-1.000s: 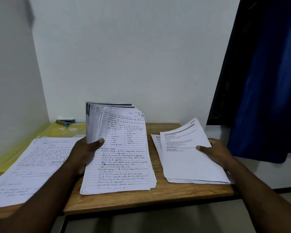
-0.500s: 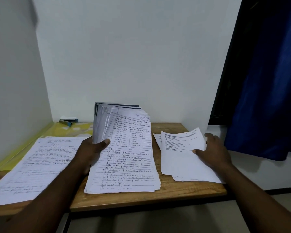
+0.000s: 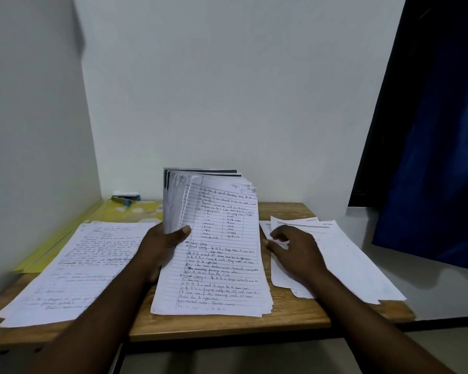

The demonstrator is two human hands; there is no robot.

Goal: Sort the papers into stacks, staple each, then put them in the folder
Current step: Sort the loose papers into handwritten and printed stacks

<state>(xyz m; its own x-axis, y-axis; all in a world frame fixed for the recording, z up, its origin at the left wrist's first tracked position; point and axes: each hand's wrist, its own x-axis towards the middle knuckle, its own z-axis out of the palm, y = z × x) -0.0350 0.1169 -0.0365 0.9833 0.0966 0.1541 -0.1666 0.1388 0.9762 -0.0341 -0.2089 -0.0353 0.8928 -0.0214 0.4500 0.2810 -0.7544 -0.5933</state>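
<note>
- The thick bundle of handwritten papers (image 3: 222, 252) stands mid-tabletop (image 3: 227, 327), its near edge on the wood and its far end tipped upward.
- The left forearm reaches in from below. The left hand (image 3: 160, 249) grips the bundle's left edge, thumb pressed across the top page and fingers hidden behind.
- The right hand (image 3: 295, 252) hangs over the printed sheets (image 3: 343, 260) just right of the bundle, fingers loosely bent and holding nothing. Whether it touches them is unclear.
- A flat stack of handwritten pages (image 3: 73, 268) lies to the left, partly on the yellow folder (image 3: 135, 211).
- A blue stapler (image 3: 125, 198) sits by the wall.
</note>
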